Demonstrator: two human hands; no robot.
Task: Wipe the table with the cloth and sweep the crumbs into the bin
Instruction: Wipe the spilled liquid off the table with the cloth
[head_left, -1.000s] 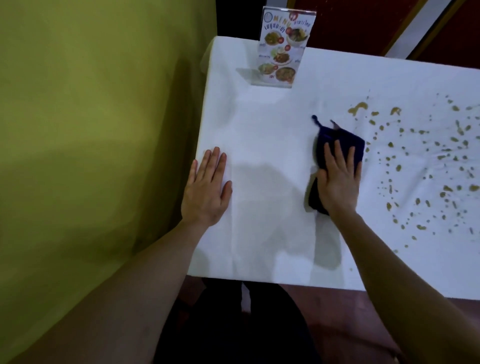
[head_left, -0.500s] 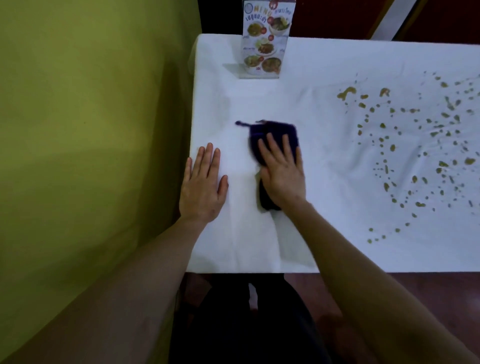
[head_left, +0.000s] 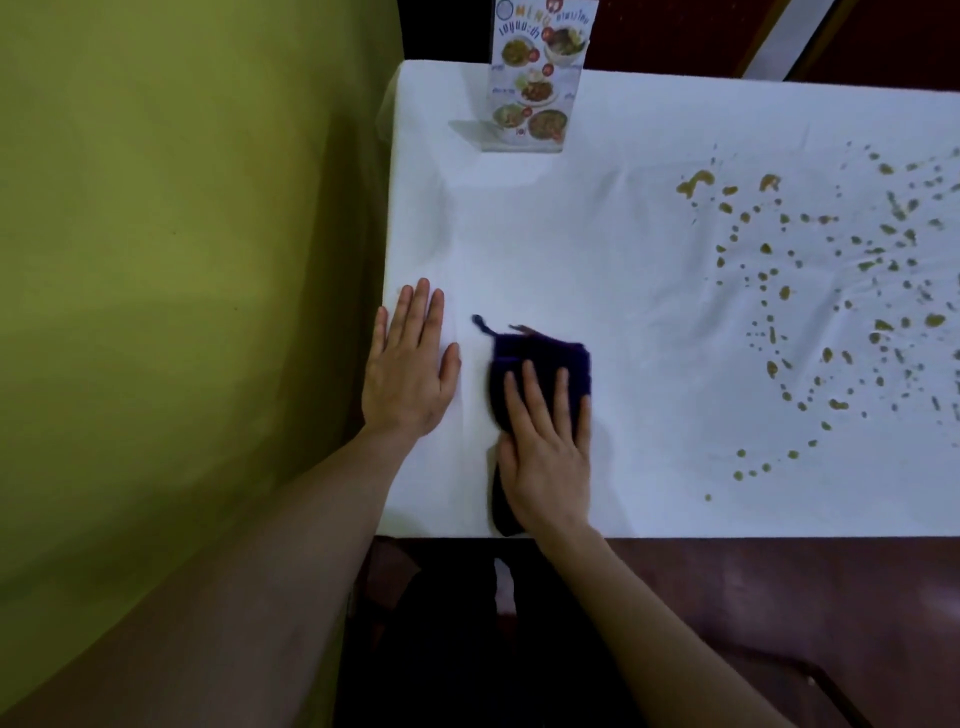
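Since a second ago my right hand (head_left: 545, 441), fingers flat on the cloth (head_left: 540, 358), has dragged it left across the table (head_left: 597, 249) beside my flat, empty left hand (head_left: 410, 369), so the crumbs (head_left: 831, 291) lie unswept, well to the right.

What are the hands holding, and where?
Nothing is gripped. The right hand presses flat on the near half of the dark cloth; the left hand rests flat on the table.
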